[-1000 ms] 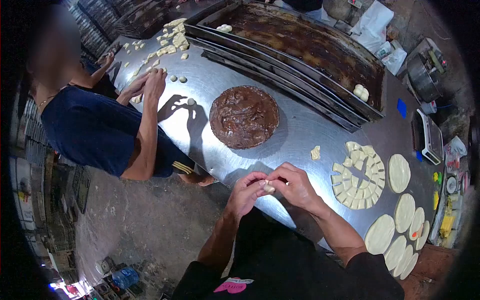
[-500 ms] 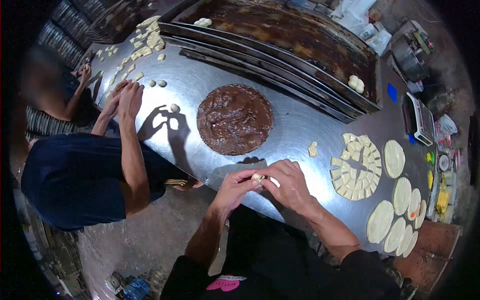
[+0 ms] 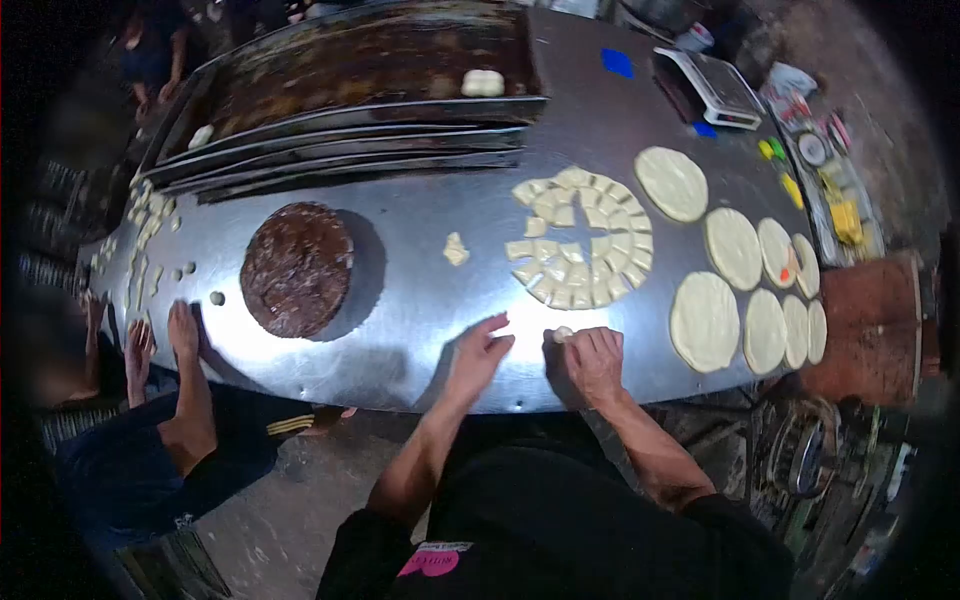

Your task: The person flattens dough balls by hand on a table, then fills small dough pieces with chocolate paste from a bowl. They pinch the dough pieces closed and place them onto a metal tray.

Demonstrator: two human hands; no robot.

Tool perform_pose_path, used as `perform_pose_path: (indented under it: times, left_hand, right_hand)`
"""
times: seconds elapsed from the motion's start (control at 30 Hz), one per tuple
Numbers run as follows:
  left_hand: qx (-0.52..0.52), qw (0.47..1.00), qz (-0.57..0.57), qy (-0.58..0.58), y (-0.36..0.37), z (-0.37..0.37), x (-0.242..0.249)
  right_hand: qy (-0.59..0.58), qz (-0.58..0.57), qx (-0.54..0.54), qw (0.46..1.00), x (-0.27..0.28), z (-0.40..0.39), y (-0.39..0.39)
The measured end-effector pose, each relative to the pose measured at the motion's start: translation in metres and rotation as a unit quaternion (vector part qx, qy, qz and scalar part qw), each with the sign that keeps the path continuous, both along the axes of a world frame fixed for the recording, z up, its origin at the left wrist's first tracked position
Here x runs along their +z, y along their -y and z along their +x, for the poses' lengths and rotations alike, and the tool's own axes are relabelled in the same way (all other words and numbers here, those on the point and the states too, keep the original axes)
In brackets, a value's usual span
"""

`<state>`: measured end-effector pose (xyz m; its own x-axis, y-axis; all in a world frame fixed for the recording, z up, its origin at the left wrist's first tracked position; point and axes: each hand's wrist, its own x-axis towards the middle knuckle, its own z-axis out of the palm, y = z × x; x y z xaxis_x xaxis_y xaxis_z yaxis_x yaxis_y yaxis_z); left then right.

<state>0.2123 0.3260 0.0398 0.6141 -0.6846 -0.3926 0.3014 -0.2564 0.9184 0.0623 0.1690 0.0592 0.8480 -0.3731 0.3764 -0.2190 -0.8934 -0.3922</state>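
Note:
My left hand point(image 3: 474, 362) hovers at the near edge of the steel table, fingers stretched out and holding nothing. My right hand point(image 3: 594, 364) is closed, with a small pale dough ball point(image 3: 563, 333) at its fingertips. Just beyond the hands is a flat dough round cut into small pieces point(image 3: 583, 240), with a gap in its middle. A separate scrap of dough point(image 3: 456, 250) lies to its left. Farther left sits a round mound of brown, chocolate-like filling point(image 3: 297, 270).
Stacked baking trays point(image 3: 350, 115) stand at the back, the top one bearing dough clusters point(image 3: 483, 83). Several uncut dough rounds point(image 3: 704, 322) lie on the right, near a scale point(image 3: 712, 88). At the left, a co-worker's hands point(image 3: 183, 335) are near small dough balls point(image 3: 217, 298).
My view has turned right. My hands, which were together on a dough ball, have parted; the left has let go, and the dough ball is now at my right fingertips.

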Motion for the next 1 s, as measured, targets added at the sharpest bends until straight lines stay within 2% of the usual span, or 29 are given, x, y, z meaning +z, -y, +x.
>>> perform_pose_path:
  times: [0.03,0.07,0.1,0.13,0.17,0.2,0.23,0.27,0.3,0.33,0.37,0.4,0.43,0.47,0.53,0.6,0.63,0.67,0.7,0.73,0.77,0.83,0.87,0.9,0.93,0.97,1.0]
  left_hand:
    - [-0.027,0.994,0.079,0.072,0.011,0.014,0.013]
    - [0.021,0.98,0.074,0.181,0.017,0.025,-0.025]
    - [0.073,0.968,0.003,0.239,0.028,0.043,-0.058]
    - [0.059,0.924,0.012,0.378,0.037,0.064,-0.043]
    - [0.046,0.916,0.065,0.394,0.047,0.085,-0.038]
    - [0.067,0.857,0.064,0.508,0.053,0.103,-0.041]
    - [0.1,0.84,0.096,0.524,0.058,0.122,-0.043]
    - [0.136,0.819,0.129,0.542,0.059,0.135,-0.044]
    - [0.136,0.813,0.134,0.55,0.058,0.141,-0.044]
    - [0.136,0.828,0.201,0.505,0.053,0.149,-0.041]
    - [0.141,0.837,0.265,0.458,0.048,0.161,-0.037]
    - [0.166,0.852,0.257,0.424,0.045,0.159,-0.034]
    - [0.124,0.841,0.269,0.453,0.042,0.16,-0.039]
    - [0.072,0.847,0.189,0.492,0.037,0.171,-0.057]
    - [0.043,0.821,0.144,0.551,0.043,0.163,-0.064]
    - [0.017,0.823,0.161,0.545,0.056,0.149,-0.052]
    - [-0.013,0.827,0.178,0.533,0.056,0.14,-0.05]
    - [-0.012,0.828,0.184,0.53,0.051,0.13,-0.048]
    - [0.012,0.853,0.194,0.484,0.051,0.127,-0.047]
    - [0.037,0.875,0.2,0.439,0.055,0.128,-0.04]
    - [0.037,0.876,0.198,0.439,0.046,0.122,-0.036]
    - [0.131,0.921,0.05,0.365,0.017,0.1,-0.005]
    - [0.121,0.911,0.075,0.387,0.008,0.089,0.006]
    - [0.109,0.9,0.105,0.408,-0.003,0.077,0.013]
    - [0.053,0.9,0.108,0.419,-0.015,0.064,0.011]
    - [-0.041,0.838,0.054,0.542,-0.03,0.06,-0.004]
    - [-0.066,0.849,0.034,0.524,-0.043,0.047,-0.008]
  right_hand:
    - [-0.024,-0.04,-0.015,0.999,-0.016,-0.021,0.011]
    - [-0.052,-0.076,-0.032,0.995,-0.023,-0.042,0.013]
    - [-0.056,-0.073,-0.05,0.994,-0.019,-0.056,0.009]
    - [-0.055,-0.11,-0.037,0.992,-0.01,-0.064,0.006]
    - [-0.056,-0.144,-0.02,0.988,-0.005,-0.074,0.002]
    - [-0.058,-0.076,-0.026,0.995,-0.008,-0.081,0.004]
    - [-0.055,-0.071,-0.03,0.995,-0.006,-0.079,0.006]
    - [-0.046,0.011,-0.06,0.997,-0.002,-0.068,0.007]
    - [-0.034,0.094,-0.086,0.991,-0.001,-0.054,0.006]
    - [0.028,0.113,-0.084,0.99,-0.005,-0.034,0.002]
    - [0.044,0.118,-0.07,0.99,-0.019,-0.03,0.004]
    - [0.044,0.09,-0.001,0.995,-0.041,-0.035,0.006]
    - [0.045,0.059,0.062,0.995,-0.055,-0.044,0.009]
    - [0.059,0.044,0.069,0.995,-0.061,-0.062,0.022]
    - [0.074,0.029,0.079,0.994,-0.059,-0.063,0.038]
    - [0.066,0.044,-0.08,0.994,-0.049,-0.034,0.051]
    - [0.111,0.052,-0.057,0.991,-0.055,-0.015,0.045]
    - [0.086,0.085,0.005,0.993,-0.06,-0.012,0.031]
    - [0.067,0.113,0.065,0.989,-0.062,-0.011,0.022]
    - [0.073,0.112,0.117,0.984,-0.054,-0.026,0.012]
    - [0.082,0.15,0.134,0.976,-0.057,-0.045,0.013]
    - [0.064,0.053,0.121,0.989,-0.066,-0.077,0.043]
    - [-0.066,0.063,0.084,0.992,-0.055,-0.08,0.058]
    - [0.018,0.042,-0.029,0.999,-0.046,-0.061,0.053]
    - [0.068,0.064,-0.044,0.995,-0.044,-0.036,0.051]
    - [0.117,0.085,-0.055,0.988,-0.044,-0.019,0.046]
    - [0.104,0.111,-0.003,0.988,-0.046,-0.018,0.034]
